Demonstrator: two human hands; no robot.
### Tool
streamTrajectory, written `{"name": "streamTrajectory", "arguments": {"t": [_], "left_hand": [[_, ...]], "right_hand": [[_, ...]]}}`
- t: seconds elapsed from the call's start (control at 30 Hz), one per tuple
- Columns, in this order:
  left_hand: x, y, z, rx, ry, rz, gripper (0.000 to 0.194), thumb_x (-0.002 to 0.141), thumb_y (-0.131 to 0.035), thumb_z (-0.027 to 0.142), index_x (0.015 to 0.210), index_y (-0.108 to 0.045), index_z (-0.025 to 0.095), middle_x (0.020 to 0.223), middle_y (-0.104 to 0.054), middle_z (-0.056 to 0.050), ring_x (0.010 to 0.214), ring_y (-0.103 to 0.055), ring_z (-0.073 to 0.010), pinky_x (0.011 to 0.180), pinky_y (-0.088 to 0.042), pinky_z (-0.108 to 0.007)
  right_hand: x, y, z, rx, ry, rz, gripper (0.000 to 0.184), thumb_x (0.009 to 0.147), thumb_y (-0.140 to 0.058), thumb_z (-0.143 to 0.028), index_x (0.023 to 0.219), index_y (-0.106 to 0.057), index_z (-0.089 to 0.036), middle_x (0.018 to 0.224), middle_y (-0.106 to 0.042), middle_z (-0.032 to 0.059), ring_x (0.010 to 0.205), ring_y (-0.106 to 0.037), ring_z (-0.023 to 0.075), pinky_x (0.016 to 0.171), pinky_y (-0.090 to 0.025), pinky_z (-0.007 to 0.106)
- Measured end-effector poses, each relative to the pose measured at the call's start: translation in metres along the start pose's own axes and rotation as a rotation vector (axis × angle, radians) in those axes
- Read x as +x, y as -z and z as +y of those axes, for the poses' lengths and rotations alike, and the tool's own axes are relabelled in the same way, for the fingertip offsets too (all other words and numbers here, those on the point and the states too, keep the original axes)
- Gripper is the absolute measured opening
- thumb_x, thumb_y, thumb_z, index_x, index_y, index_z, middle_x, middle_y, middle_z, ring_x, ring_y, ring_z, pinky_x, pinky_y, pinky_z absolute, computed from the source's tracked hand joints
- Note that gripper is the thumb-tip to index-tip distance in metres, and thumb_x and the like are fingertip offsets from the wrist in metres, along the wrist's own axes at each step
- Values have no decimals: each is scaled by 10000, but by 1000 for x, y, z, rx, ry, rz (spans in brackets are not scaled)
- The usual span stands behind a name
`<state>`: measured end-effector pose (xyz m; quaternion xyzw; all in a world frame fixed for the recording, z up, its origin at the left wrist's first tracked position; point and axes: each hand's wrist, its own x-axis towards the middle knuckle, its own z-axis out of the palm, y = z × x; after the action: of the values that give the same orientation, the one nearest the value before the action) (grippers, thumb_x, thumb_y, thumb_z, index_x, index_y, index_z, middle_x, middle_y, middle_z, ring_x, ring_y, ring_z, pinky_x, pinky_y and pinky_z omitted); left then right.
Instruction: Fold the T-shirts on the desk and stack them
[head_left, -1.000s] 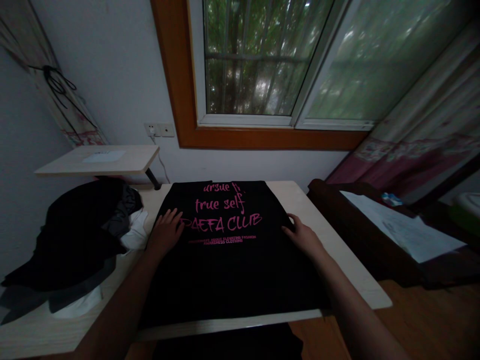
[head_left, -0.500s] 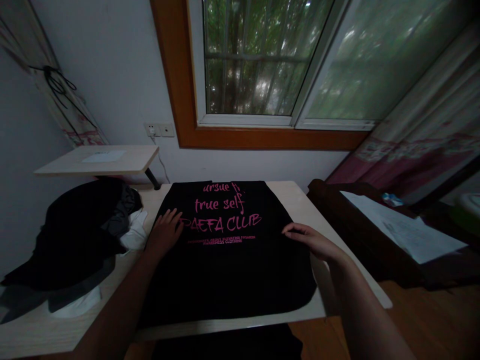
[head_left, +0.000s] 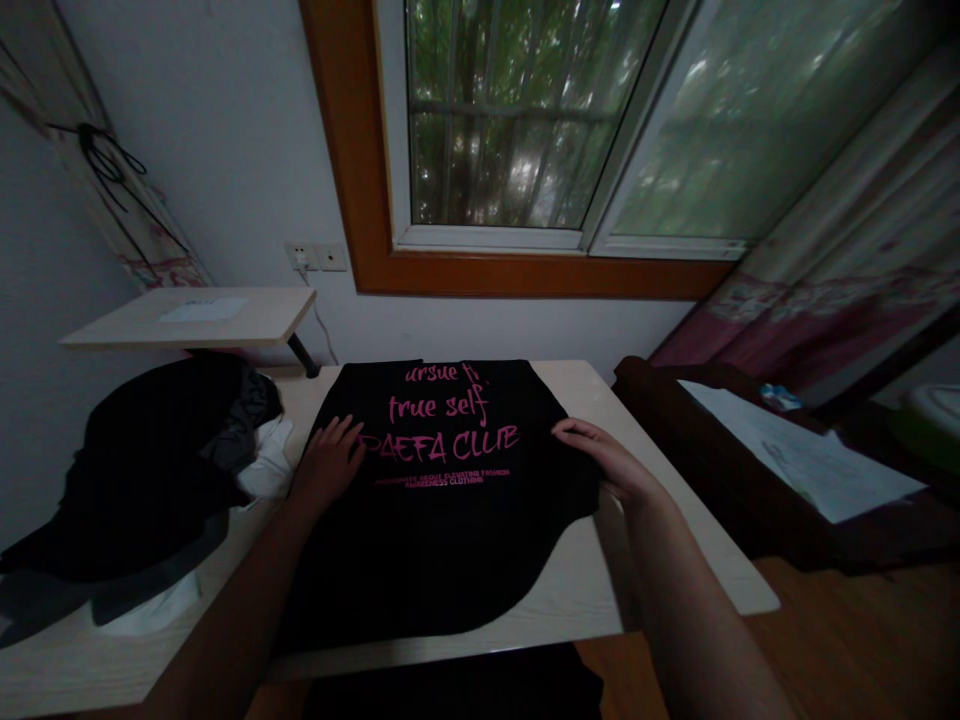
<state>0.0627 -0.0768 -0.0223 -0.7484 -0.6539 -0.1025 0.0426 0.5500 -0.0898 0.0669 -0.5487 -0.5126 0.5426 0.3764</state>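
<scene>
A black garment with pink lettering, which looks like a T-shirt (head_left: 442,545), lies spread on the light wood table (head_left: 675,530). My left hand (head_left: 330,458) rests flat on its left side, fingers apart, beside the large printed words. At the right edge my right hand (head_left: 604,458) pinches the fabric between thumb and fingers. The cloth there is drawn up and inward, so the lower right edge curves away and bares some tabletop. The fingertips under the fabric are partly hidden.
A heap of dark clothes (head_left: 161,450) with a white cloth (head_left: 266,462) lies on the left. Behind it stands a small raised shelf (head_left: 262,318) with paper on it. To the right is dark wooden furniture (head_left: 720,480) holding a white sheet (head_left: 795,455). A window is ahead.
My right hand has moved inward and slightly away from me, pulling the shirt's right edge along. The lower right corner has drawn in toward the middle. My left hand stays in place.
</scene>
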Motion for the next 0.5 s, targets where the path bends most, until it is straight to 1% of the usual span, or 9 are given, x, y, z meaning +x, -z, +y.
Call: {"name": "streamTrajectory", "arguments": {"t": [0.07, 0.13, 0.23, 0.27, 0.33, 0.37, 0.43, 0.47, 0.5], "left_hand": [[0, -1, 0, 5, -1, 2, 520, 1029, -393, 419, 1477, -554, 209, 1591, -481, -102, 1499, -393, -325, 1219, -333, -531], [0, -1, -1, 12, -6, 0, 522, 1031, -388, 420, 1478, -553, 206, 1594, -475, -101, 1499, -392, -331, 1218, -334, -536], [0, -1, -2, 11, -15, -4, 529, 1038, -371, 423, 1483, -545, 195, 1600, -466, -103, 1502, -385, -338, 1218, -331, -546], [0, -1, -2, 8, -17, -5, 529, 1039, -370, 424, 1485, -544, 196, 1600, -467, -101, 1504, -382, -337, 1219, -331, -546], [0, 0, -2, 1, -16, -6, 527, 1038, -376, 427, 1486, -542, 204, 1602, -465, -94, 1506, -379, -333, 1219, -333, -541], [0, 0, -2, -2, -14, -6, 525, 1037, -380, 429, 1485, -543, 211, 1603, -465, -93, 1507, -378, -330, 1219, -335, -538], [0, 0, -3, -10, -12, -5, 521, 1035, -387, 431, 1480, -550, 215, 1600, -468, -95, 1506, -381, -327, 1217, -337, -536], [0, 0, -3, -13, -13, -5, 518, 1034, -389, 428, 1475, -556, 212, 1597, -473, -98, 1504, -385, -327, 1218, -336, -535], [0, 0, -3, -16, -16, -6, 517, 1034, -390, 423, 1472, -559, 207, 1595, -475, -101, 1501, -389, -329, 1218, -335, -534]], "right_hand": [[19, -19, -16, 1, 67, 29, 380, 789, -713, -532, 1015, -654, -232, 985, -731, 52, 865, -684, 229, 731, -527, 318], [42, -46, -34, 4, 153, 17, 314, 780, -723, -470, 963, -673, -220, 1017, -728, 49, 934, -672, 228, 801, -528, 325], [73, -99, -59, -36, 274, -91, 223, 785, -731, -380, 916, -693, -204, 1033, -719, 42, 994, -651, 210, 894, -515, 332], [79, -120, -65, -68, 288, -146, 197, 794, -729, -348, 919, -699, -198, 1030, -717, 41, 994, -648, 200, 903, -514, 329], [86, -158, -73, -127, 273, -222, 164, 811, -725, -308, 922, -697, -191, 971, -711, 32, 913, -649, 171, 849, -528, 303], [86, -175, -73, -170, 225, -328, 204, 818, -733, -318, 980, -703, -197, 934, -705, 21, 844, -649, 157, 792, -537, 288], [81, -199, -70, -252, 110, -674, 325, 844, -733, -365, 1140, -696, -233, 973, -710, 8, 789, -659, 138, 718, -543, 261], [78, -205, -66, -321, 91, -798, 357, 855, -730, -380, 1183, -693, -245, 989, -714, 6, 776, -662, 132, 690, -536, 244], [75, -209, -61, -389, 96, -869, 378, 867, -724, -390, 1218, -689, -254, 992, -718, 4, 763, -663, 127, 675, -529, 235]]}}
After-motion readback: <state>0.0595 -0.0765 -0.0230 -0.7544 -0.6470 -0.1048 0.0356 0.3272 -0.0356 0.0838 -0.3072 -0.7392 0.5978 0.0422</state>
